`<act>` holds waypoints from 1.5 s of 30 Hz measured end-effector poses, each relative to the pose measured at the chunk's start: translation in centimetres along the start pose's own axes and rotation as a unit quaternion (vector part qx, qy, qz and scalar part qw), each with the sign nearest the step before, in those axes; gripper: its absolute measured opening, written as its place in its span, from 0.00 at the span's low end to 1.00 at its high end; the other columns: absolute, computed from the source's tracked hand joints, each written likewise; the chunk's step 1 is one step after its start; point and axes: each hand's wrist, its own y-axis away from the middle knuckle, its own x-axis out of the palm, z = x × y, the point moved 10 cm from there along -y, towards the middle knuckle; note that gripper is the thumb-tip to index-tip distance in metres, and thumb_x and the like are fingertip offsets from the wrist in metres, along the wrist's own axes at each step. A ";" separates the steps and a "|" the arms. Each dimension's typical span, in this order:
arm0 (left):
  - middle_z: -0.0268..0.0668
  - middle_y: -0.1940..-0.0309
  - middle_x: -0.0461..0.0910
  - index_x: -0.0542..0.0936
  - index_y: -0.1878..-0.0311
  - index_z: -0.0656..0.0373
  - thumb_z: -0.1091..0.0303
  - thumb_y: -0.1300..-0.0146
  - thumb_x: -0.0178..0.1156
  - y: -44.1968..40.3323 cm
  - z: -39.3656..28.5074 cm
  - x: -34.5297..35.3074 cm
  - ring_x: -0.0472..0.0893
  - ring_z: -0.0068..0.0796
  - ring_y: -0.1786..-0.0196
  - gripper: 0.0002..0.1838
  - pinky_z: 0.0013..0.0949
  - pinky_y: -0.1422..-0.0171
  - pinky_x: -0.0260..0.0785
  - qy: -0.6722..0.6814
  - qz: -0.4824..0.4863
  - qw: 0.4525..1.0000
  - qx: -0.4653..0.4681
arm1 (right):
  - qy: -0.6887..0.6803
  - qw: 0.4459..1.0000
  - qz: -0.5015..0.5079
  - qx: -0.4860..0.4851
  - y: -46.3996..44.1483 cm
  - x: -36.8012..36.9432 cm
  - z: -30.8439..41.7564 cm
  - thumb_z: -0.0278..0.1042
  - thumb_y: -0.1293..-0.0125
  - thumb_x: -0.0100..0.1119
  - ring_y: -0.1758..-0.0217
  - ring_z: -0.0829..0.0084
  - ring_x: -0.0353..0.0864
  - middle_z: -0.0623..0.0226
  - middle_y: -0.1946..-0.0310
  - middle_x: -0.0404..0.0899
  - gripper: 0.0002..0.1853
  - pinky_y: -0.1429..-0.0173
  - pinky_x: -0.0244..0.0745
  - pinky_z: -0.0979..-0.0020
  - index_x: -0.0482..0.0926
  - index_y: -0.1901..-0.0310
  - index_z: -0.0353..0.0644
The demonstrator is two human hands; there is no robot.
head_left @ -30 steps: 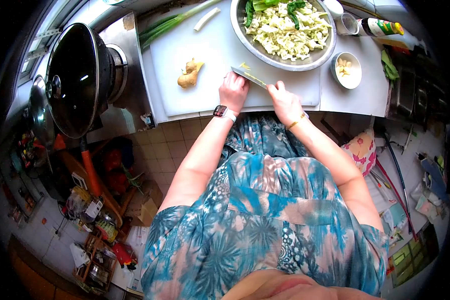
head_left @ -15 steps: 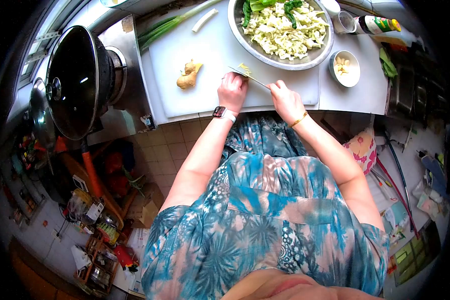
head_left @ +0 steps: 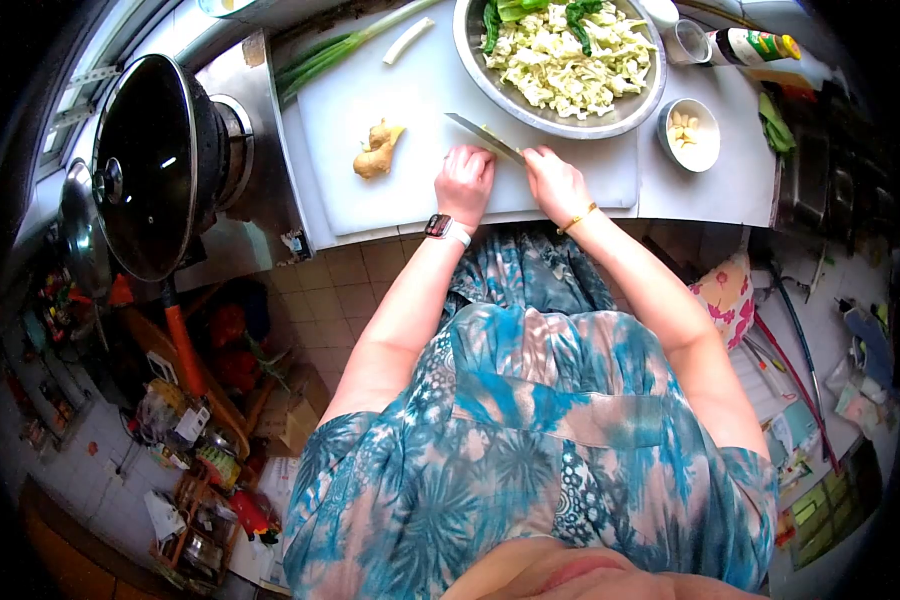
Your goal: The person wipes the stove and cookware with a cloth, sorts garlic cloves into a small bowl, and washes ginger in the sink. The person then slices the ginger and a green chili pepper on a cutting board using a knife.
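My right hand (head_left: 556, 187) is closed round the handle of a knife (head_left: 482, 136), whose blade points up and left over the white cutting board (head_left: 350, 205). My left hand (head_left: 465, 182), with a watch on the wrist, rests on the board just below the blade, fingers curled; what they press on is hidden. Small yellow slivers lie by the blade. A knob of ginger (head_left: 376, 150) sits to the left on the board. Beyond the knife stands a steel bowl (head_left: 627, 128) of chopped cabbage and green leaves.
A small bowl (head_left: 690, 160) holding peeled cloves is at the right, with a sauce bottle (head_left: 755, 47) and a clear cup (head_left: 688, 42) behind. Green onion (head_left: 327, 57) and a white stalk (head_left: 408, 41) lie at the back left. A lidded black wok (head_left: 148, 170) stands at far left.
My right hand and the knife have shifted left, and the blade now reaches farther up and left past my left hand. My left hand has hardly moved.
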 end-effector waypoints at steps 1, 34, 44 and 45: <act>0.39 0.66 0.80 0.79 0.67 0.57 0.75 0.48 0.69 0.0 0.0 0.0 0.80 0.43 0.60 0.08 0.43 0.56 0.75 -0.001 -0.002 1.000 0.002 | 0.000 1.000 -0.002 -0.001 0.1 -0.6 0.1 0.27 0.32 0.49 0.62 0.45 0.84 0.51 0.59 0.76 0.10 0.58 0.80 0.48 0.75 0.52 0.46; 0.35 0.67 0.83 0.82 0.70 0.55 0.74 0.48 0.70 0.2 0.5 -0.5 0.81 0.40 0.60 0.05 0.40 0.54 0.75 -0.012 -0.024 0.998 -0.054 | 0.000 1.000 0.028 0.005 2.2 -1.5 0.3 0.29 0.31 0.51 0.64 0.44 0.82 0.51 0.62 0.76 0.05 0.60 0.79 0.46 0.74 0.56 0.44; 0.36 0.65 0.81 0.81 0.70 0.56 0.72 0.49 0.70 0.5 0.4 0.2 0.80 0.42 0.58 0.06 0.42 0.54 0.75 -0.051 -0.009 0.998 -0.046 | 0.062 0.992 0.098 0.053 1.9 0.2 0.4 0.26 0.34 0.46 0.63 0.44 0.84 0.48 0.60 0.77 0.09 0.59 0.81 0.48 0.74 0.54 0.44; 0.37 0.65 0.81 0.81 0.70 0.56 0.72 0.49 0.70 0.5 0.4 0.4 0.80 0.42 0.58 0.06 0.43 0.54 0.75 -0.067 -0.006 0.997 -0.036 | 0.049 0.995 0.083 0.040 1.6 0.7 0.7 0.26 0.33 0.46 0.63 0.45 0.84 0.48 0.60 0.77 0.09 0.59 0.81 0.48 0.74 0.54 0.44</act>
